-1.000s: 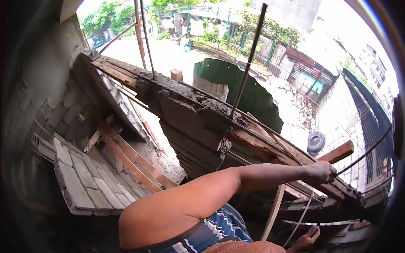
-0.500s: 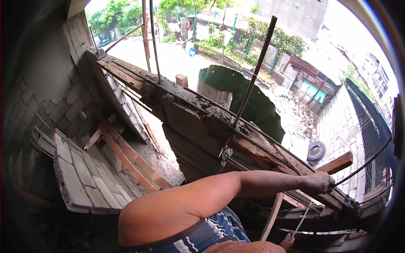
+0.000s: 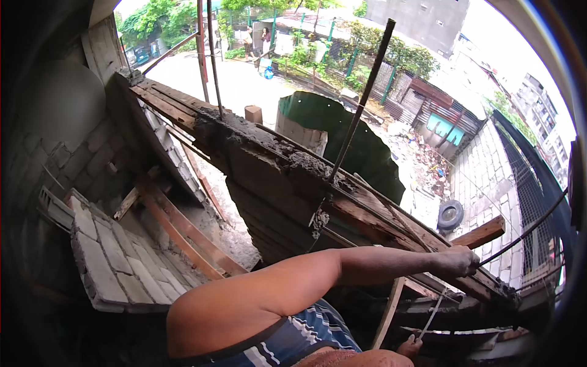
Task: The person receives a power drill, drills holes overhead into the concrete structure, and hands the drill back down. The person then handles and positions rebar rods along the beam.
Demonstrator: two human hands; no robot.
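Observation:
My left arm reaches across the view, and my left hand is closed at the near end of a dark, curved steel bar. This hand is over the wooden form boards along the top of a concrete beam. Low in the view, my right hand is closed around the lower end of a thin, pale rod-like tool. Its upper tip is near some thin wire under the boards; whether they touch, I cannot tell. My right fingers show only in part.
Upright rebar rises from the beam, with a thinner bar further left. A short timber sticks out beside my left hand. Leaning block panels and planks are lower left. Outside are a green metal sheet and a tire.
The whole view has shifted slightly, with the surroundings now further left. My right hand and its tool sit a little higher and show more. My left hand keeps its hold on the bar.

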